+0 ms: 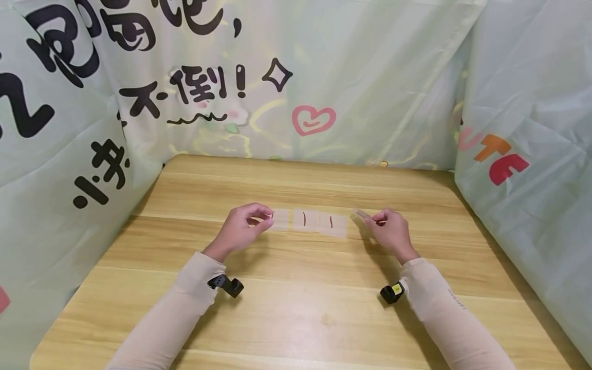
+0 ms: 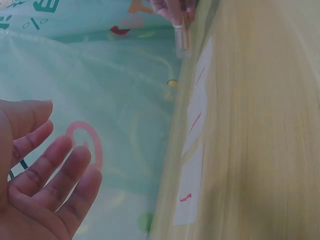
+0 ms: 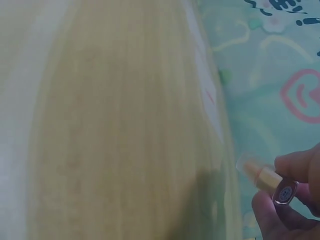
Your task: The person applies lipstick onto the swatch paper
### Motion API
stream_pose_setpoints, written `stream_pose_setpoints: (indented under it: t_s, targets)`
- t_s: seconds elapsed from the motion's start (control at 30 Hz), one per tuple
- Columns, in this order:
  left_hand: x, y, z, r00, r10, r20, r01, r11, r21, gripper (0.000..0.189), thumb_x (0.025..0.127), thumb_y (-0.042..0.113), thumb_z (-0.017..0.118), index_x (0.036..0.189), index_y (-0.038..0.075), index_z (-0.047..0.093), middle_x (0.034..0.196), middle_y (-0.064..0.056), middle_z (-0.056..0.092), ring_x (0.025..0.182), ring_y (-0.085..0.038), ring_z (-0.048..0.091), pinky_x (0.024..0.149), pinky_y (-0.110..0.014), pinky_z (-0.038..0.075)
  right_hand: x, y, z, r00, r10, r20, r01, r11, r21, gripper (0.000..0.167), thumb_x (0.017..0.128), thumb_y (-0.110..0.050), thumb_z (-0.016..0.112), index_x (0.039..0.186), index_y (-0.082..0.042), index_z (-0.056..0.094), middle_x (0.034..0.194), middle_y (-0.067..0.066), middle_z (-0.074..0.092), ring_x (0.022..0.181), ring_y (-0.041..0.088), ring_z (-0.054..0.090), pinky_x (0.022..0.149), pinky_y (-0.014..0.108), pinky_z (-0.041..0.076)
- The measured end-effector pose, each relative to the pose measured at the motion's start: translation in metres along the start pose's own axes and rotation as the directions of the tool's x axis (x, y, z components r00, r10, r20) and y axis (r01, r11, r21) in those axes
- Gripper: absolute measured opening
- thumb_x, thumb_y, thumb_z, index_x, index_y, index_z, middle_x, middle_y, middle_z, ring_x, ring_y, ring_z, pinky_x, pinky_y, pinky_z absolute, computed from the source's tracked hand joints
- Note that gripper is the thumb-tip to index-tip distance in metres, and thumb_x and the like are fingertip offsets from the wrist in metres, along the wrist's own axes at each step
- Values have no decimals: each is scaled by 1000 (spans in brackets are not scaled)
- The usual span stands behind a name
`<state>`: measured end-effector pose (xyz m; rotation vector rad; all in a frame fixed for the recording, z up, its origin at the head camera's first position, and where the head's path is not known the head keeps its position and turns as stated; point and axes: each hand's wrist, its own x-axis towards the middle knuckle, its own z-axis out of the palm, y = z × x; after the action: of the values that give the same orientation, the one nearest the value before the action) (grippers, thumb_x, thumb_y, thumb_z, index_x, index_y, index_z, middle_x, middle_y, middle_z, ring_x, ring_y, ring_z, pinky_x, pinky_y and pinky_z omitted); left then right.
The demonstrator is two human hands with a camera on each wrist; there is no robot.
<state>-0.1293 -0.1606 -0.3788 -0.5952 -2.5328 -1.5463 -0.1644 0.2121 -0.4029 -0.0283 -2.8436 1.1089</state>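
Three small pale paper pieces lie in a row on the table, each with a short red stroke: a left piece [image 1: 282,225], a middle piece [image 1: 312,213] and a right piece [image 1: 340,223]. Beside the left piece is my left hand [image 1: 242,228], its fingers loosely bent, nothing held; whether the fingertips touch the paper I cannot tell. My right hand [image 1: 392,236] pinches a slim lipstick [image 3: 270,180] between thumb and fingers, to the right of the row. It has a clear end and a dark base with a round label.
The wooden table [image 1: 296,303] has a rounded far left corner. Printed cloth [image 1: 379,77] with black lettering and a pink heart [image 1: 313,121] hangs behind it and on both sides. A black strap mount [image 1: 226,285] sits on the left wrist, another mount [image 1: 392,293] on the right.
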Motion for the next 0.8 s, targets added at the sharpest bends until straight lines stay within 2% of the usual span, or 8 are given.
stream_pose_setpoints:
  t_s: [0.23, 0.43, 0.57, 0.8]
  targets:
    - [-4, -1, -2, 1000, -9, -30, 9, 1000, 8, 15, 91, 10, 69, 103, 3, 69, 100, -15, 69, 93, -24, 65, 78, -38, 56, 0, 1, 3, 1000, -29, -1, 29, 997, -65, 24, 90, -22, 69, 91, 1, 62, 88, 16, 67, 80, 28, 61, 68, 35, 48]
    - [-3, -1, -1, 999, -2, -39, 2, 1000, 6, 15, 90, 8, 69, 103, 0, 69, 98, -13, 70, 93, -24, 65, 78, -38, 56, 2, 2, 2, 994, 20, 112, -7, 994, -112, 23, 90, -21, 68, 93, -1, 58, 86, 14, 64, 69, 23, 59, 57, 29, 46]
    - [-3, -1, 0, 1000, -4, -29, 3, 1000, -6, 14, 91, 7, 68, 103, 1, 69, 99, -14, 69, 93, -25, 65, 78, -39, 56, 4, 4, 3, 983, 37, 179, -8, 987, -158, 25, 89, -23, 69, 93, -3, 55, 84, 10, 58, 73, 24, 55, 60, 31, 44]
    - [-8, -5, -2, 998, -47, -38, 45, 998, -47, 16, 96, 11, 62, 107, 1, 67, 103, -13, 68, 95, -26, 65, 80, -36, 55, 4, 5, 7, 979, 32, 200, 1, 986, -164, 30, 87, -26, 72, 94, -3, 54, 84, 9, 56, 76, 25, 53, 64, 32, 44]
